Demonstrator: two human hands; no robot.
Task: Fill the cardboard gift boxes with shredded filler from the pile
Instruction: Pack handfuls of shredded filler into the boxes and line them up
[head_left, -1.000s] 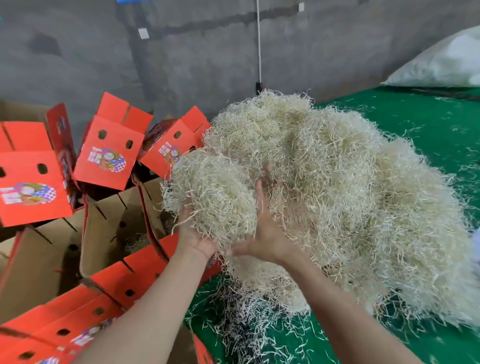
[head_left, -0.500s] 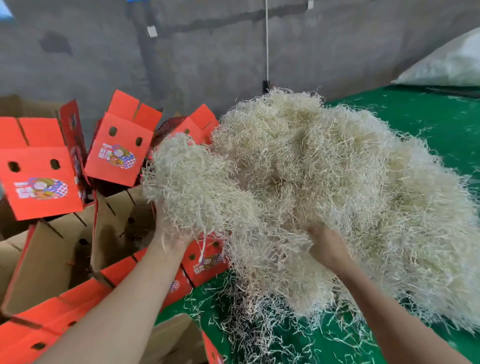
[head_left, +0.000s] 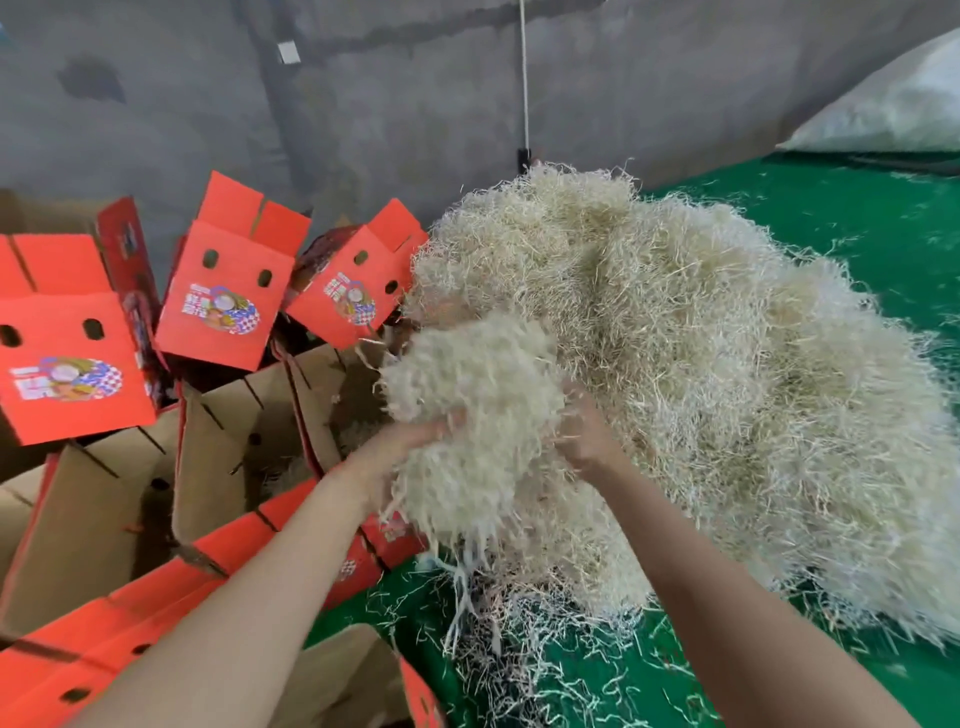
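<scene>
Both left hand (head_left: 402, 449) and right hand (head_left: 589, 441) hold filler clump (head_left: 475, 384) (fingers buried, curl unclear).

Green mat (head_left: 857, 228) under filler pile (head_left: 727, 389), boxes (head_left: 223, 457).

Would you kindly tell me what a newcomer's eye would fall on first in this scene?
The big pale pile of shredded filler fills the centre and right, lying on the green surface. In front of it, the left hand and right hand hold up a clump of filler between them. To the left, red gift boxes sit open in a jumble against the grey wall.
</scene>
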